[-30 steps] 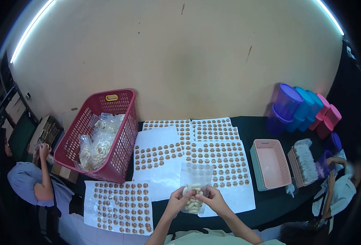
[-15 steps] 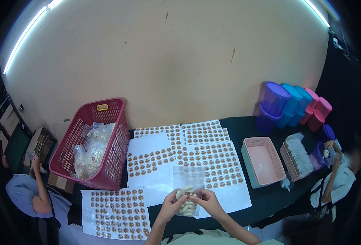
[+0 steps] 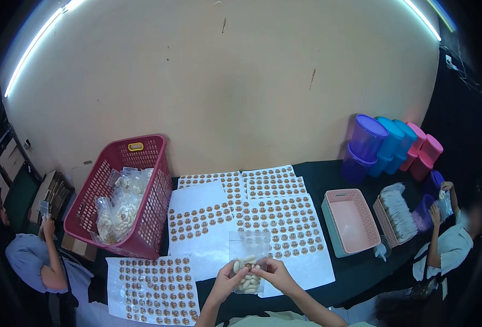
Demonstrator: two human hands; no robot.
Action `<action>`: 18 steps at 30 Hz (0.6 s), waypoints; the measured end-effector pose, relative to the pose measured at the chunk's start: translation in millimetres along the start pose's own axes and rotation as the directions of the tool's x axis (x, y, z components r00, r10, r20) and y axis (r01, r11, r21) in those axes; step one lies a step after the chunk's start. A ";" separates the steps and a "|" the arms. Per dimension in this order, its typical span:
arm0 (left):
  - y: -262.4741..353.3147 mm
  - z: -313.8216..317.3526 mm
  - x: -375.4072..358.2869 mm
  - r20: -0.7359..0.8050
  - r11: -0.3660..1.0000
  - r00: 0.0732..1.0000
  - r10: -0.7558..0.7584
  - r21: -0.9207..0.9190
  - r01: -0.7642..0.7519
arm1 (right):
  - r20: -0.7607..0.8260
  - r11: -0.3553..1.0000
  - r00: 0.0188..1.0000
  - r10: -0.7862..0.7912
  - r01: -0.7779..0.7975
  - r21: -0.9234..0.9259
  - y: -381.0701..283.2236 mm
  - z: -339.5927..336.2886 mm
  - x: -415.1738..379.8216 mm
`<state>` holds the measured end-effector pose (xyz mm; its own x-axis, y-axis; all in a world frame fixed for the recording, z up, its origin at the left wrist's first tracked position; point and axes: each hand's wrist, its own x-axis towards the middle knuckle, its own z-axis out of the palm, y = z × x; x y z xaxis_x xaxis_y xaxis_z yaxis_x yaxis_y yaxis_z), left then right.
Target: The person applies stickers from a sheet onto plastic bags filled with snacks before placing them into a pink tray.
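Observation:
A clear plastic bag with several pale oval pieces inside lies low in the middle, over white sheets. My left hand pinches the left side of the bag, its fingertips near a small round brown sticker. From the right, my right hand presses its thumb and fingers on the same bag by the sticker. The two hands almost meet at the bag's front. Around them lie sticker sheets with rows of round brown stickers, and another sheet at the lower left.
A red basket of filled bags stands at left. At right are a pink tray, a basket of plastic bags and purple, blue and pink containers. One person is at far left, another at far right.
The view has shifted slightly, so the table sits a little lower. My hands stay on the bag. The person at far right has raised a hand and a clear bag.

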<state>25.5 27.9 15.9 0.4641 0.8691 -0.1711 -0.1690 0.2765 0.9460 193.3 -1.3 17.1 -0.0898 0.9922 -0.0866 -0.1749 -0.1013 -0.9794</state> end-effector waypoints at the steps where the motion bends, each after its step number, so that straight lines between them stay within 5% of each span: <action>1: -0.9 0.7 1.4 -0.009 1.000 1.000 0.005 0.006 -0.005 | -0.001 1.000 1.000 -0.003 0.003 -0.004 3.6 -2.5 1.1; 18: -31.0 6.6 -10.6 -0.036 0.999 0.999 -0.037 -0.034 0.036 | 0.011 0.997 0.999 0.052 -0.051 -0.053 22.9 -11.0 -5.7</action>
<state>31.6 7.5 -9.8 0.4384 0.8724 -0.2162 -0.1818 0.3217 0.9292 200.6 -8.4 -6.8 -0.1100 0.9847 -0.1352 -0.1175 -0.1479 -0.9820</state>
